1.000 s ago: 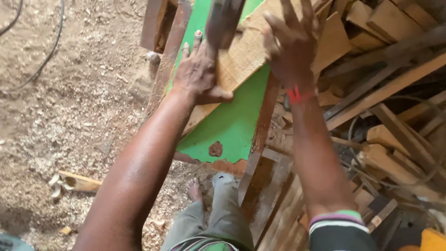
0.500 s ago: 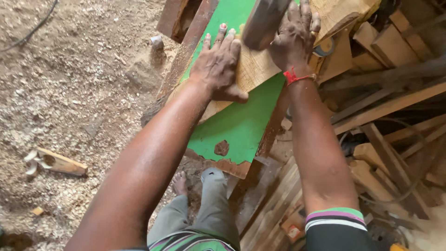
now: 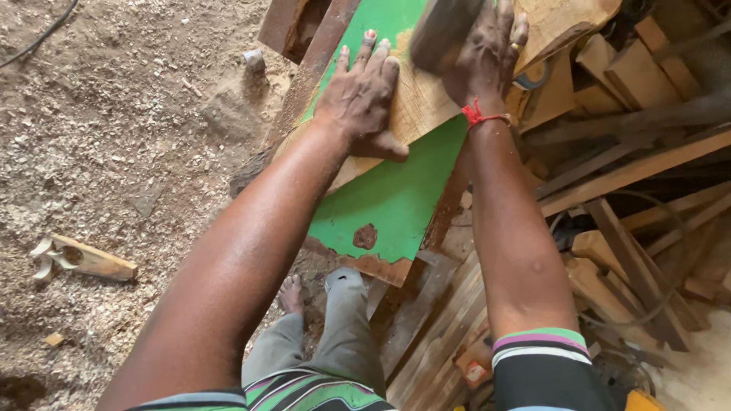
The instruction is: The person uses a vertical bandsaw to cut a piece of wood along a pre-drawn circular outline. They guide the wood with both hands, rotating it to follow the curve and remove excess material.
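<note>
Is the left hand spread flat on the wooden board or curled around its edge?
Spread flat. The left hand lies palm-down on the wooden board with fingers extended and apart, thumb out to the side, above the green table.

The ground (image 3: 114,129) is covered with sawdust and wood chips. A small piece of wood (image 3: 87,259) lies on it at the left, and a tiny chip (image 3: 53,339) lies below that. A thin dark cable (image 3: 42,34) runs across the top left corner. A little grey block (image 3: 254,61) sits in the dust near the top. On the right is a big pile of planks (image 3: 632,175), stacked every which way. A dark wire (image 3: 655,304) loops over them.
</note>
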A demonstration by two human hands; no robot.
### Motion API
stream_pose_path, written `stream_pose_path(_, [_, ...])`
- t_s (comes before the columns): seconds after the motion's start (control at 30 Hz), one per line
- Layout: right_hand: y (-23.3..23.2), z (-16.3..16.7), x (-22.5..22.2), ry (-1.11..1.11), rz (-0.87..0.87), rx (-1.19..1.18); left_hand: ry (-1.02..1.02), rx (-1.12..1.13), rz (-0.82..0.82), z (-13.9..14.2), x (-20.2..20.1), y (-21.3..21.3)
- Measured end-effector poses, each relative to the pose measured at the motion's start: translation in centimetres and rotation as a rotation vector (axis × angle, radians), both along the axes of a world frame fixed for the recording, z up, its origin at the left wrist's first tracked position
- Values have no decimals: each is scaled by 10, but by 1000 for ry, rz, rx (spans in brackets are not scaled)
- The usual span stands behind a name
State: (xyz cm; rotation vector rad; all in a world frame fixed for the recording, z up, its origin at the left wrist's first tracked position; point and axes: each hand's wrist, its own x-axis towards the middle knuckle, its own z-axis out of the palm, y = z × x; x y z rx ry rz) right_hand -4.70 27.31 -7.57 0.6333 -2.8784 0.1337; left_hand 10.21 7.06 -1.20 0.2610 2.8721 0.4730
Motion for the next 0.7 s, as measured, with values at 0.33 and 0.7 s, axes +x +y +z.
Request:
stream_pose_path(0.33, [-4, 15, 9, -73, 74, -77, -10, -6, -15, 0, -1, 0])
stream_pose_path(0.7, [-19, 33, 24, -164, -25, -68, 32, -22, -34, -11, -3, 0])
